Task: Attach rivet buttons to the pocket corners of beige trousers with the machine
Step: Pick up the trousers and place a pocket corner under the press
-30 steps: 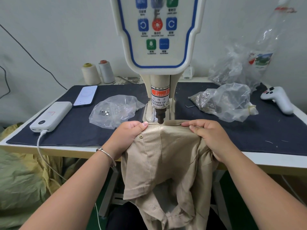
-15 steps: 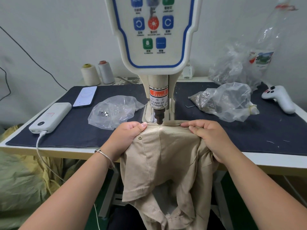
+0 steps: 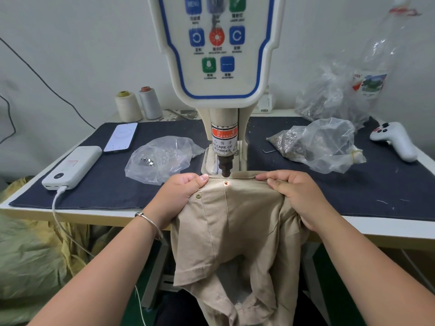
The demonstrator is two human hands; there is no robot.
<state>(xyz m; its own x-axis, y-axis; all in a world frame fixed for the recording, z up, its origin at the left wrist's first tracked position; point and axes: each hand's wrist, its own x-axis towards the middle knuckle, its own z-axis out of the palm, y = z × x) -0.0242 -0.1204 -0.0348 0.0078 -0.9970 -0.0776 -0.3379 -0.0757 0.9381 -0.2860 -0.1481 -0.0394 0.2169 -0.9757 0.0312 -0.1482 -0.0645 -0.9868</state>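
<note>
Rivet newly set; label "WARNING".

One head-worn wide-angle view looks forward and down from close above the table's near edge, facing the machine and the back wall.

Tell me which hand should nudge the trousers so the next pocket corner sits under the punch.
Probably the left hand: it grips the trousers beside the set rivet, nearer the punch. The right hand holds farther away.
</note>
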